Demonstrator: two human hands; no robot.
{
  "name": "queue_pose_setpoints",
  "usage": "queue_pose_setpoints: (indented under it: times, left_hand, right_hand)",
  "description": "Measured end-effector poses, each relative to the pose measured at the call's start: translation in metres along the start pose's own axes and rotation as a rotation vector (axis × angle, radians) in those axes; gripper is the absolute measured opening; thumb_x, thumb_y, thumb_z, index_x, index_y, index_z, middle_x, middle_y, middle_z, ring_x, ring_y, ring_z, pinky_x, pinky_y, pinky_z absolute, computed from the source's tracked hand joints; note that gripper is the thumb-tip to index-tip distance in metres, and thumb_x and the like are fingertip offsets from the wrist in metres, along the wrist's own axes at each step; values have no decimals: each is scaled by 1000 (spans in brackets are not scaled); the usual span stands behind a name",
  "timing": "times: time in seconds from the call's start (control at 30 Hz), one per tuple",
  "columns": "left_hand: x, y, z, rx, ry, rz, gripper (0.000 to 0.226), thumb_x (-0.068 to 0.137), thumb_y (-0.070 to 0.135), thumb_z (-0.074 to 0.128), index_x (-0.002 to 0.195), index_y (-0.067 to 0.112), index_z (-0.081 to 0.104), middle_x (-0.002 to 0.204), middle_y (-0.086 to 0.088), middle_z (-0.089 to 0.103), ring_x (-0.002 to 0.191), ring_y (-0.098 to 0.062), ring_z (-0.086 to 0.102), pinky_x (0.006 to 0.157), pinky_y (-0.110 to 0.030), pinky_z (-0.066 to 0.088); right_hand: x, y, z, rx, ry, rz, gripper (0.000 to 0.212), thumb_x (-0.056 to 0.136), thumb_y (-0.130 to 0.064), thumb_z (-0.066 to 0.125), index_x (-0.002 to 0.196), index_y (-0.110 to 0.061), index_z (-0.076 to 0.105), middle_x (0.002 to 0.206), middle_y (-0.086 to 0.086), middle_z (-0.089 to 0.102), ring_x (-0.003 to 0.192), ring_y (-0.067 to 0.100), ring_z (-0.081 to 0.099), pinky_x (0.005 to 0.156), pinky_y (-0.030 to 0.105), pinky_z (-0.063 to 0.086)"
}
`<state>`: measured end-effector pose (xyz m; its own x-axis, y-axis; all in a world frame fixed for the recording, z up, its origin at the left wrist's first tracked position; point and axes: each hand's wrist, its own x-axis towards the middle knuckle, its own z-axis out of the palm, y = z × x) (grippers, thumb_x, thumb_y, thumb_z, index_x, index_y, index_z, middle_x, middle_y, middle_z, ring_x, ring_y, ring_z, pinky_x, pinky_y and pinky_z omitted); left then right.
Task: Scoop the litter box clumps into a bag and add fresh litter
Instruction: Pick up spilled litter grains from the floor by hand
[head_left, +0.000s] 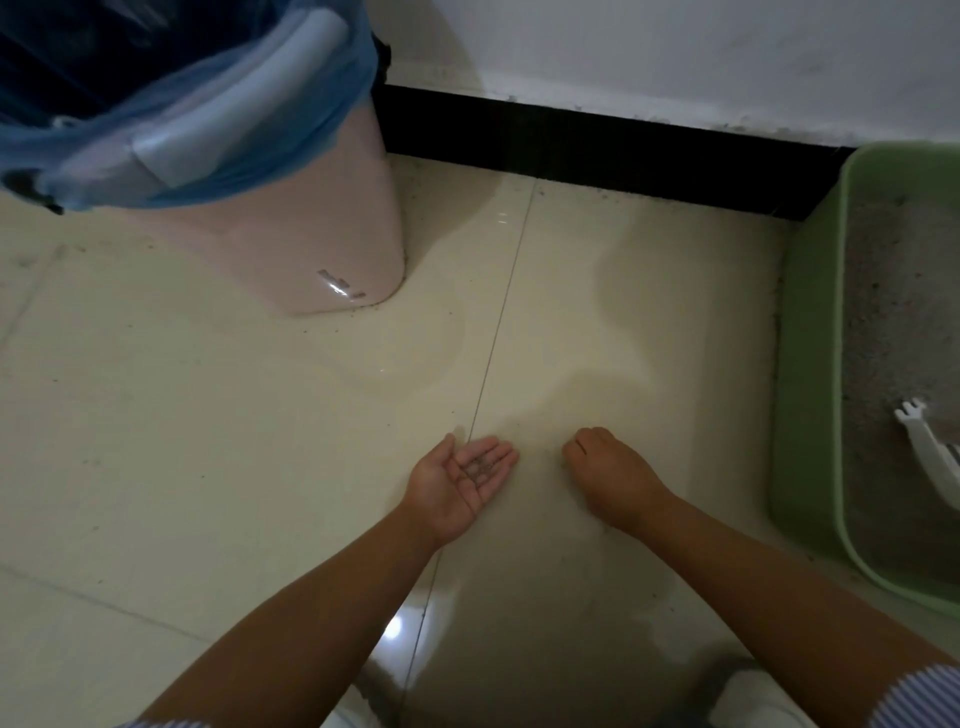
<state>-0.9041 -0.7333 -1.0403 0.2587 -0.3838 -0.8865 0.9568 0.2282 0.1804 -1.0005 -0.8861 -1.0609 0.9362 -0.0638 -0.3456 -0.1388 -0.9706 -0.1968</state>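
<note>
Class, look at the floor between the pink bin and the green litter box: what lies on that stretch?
In the head view, only bare tiled floor with one grout line lies between the pink bin and the green litter box.

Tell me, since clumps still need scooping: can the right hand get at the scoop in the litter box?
Probably yes. The scoop stands uncovered in the litter box, beside the right hand, with bare floor between.

2 hands: the left hand (464, 478) and the right hand (608, 470). 1 bin (291, 228) with 1 blue bag (171, 156). 1 green litter box (810, 364) holding 1 white scoop (930, 452).
</note>
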Motion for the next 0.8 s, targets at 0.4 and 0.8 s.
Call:
queue_pose_setpoints:
  times: [0.4,0.8]
  left_hand:
    - [-4,-4,2,29,12,12,52,101,28,25,88,-11,57,69,-22,70,78,-31,65,91,-37,49]
    - [-25,5,-27,-52,27,96,58,101,20,26,74,-12,66,99,-22,67,81,-35,66,73,-33,56]
  right_hand:
    - [11,-41,-52,848,75,190,17,90,-2,52,97,2,67,81,-3,64,72,2,55,62,1,36]
    - [-14,-11,3,-11,156,-93,40,73,-16,39,84,2,72,88,20,72,80,39,69,77,37,53]
